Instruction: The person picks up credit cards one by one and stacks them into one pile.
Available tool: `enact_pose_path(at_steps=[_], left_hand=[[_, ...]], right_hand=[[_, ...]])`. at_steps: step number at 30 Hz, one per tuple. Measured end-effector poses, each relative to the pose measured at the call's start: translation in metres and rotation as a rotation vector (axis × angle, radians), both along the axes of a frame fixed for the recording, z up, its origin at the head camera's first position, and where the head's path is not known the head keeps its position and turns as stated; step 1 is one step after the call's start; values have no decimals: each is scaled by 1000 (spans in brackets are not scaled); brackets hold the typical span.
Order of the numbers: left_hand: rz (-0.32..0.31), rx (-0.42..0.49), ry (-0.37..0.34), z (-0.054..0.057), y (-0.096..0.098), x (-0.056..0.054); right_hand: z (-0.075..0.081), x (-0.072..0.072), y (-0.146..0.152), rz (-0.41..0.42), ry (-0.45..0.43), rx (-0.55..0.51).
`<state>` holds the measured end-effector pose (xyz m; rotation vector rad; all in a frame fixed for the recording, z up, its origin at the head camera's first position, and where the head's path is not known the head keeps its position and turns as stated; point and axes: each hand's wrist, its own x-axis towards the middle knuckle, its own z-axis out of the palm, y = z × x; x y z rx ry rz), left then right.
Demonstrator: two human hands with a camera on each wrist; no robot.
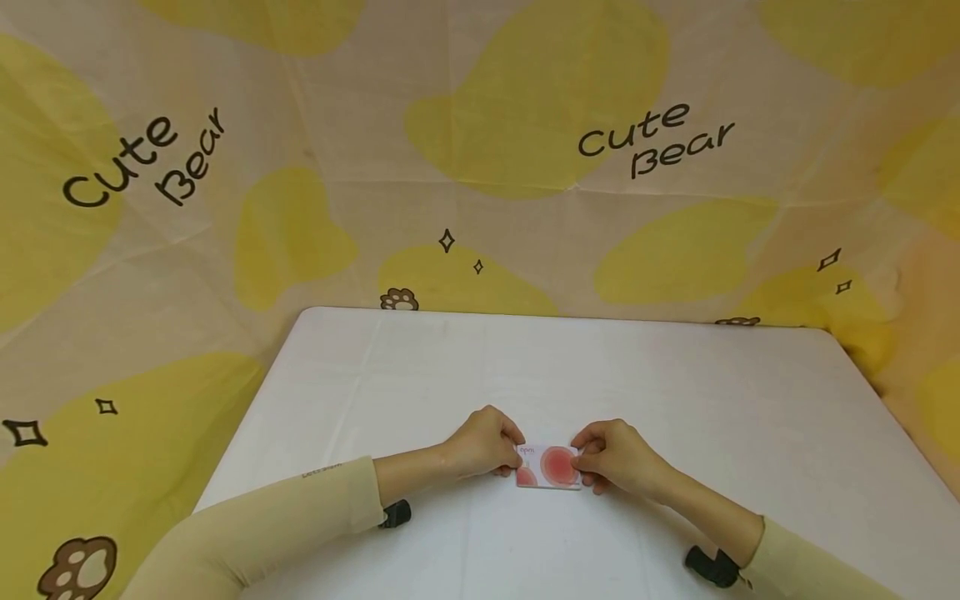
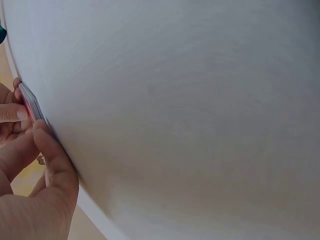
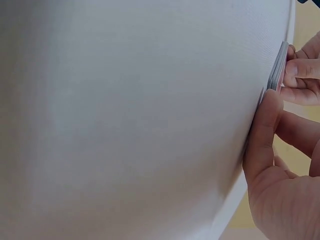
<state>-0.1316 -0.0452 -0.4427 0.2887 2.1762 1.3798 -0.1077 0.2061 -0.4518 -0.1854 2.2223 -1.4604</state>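
A small stack of cards (image 1: 538, 472), white on top with pink-red circles and small print, is held just at the table surface between both hands. My left hand (image 1: 480, 446) pinches its left end between thumb and fingers. At the opposite end, my right hand (image 1: 622, 458) pinches the right edge. The wrist views show the layered grey-white edges of the cards (image 2: 31, 102). From the right wrist, the same stack (image 3: 278, 67) appears edge-on, with thumbs on the near side. Whether the stack touches the table cannot be told.
A white table (image 1: 420, 367) with rounded corners spreads around the hands. Behind it and at the sides hangs a cream and yellow cloth (image 1: 510, 108) with "Cute Bear" lettering. Black wrist devices (image 1: 712, 567) sit under the forearms near the sleeves.
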Motion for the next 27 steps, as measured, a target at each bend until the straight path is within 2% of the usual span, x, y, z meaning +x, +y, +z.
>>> enact_pose_path(at_steps=[9,15,21,27], left_hand=[[-15,-36,40,6,-11,-8],[1,-48,79,23,-29,-16],[57,-8,110,40,-46,-20],[135,-27,205,50,-60,-24]], right_hand=[[6,-5,4,-2,-11,4],[16,-8,17,-8,59,74],[29,-11,32,-33,120,124],[38,-10,46,-100,164,122]])
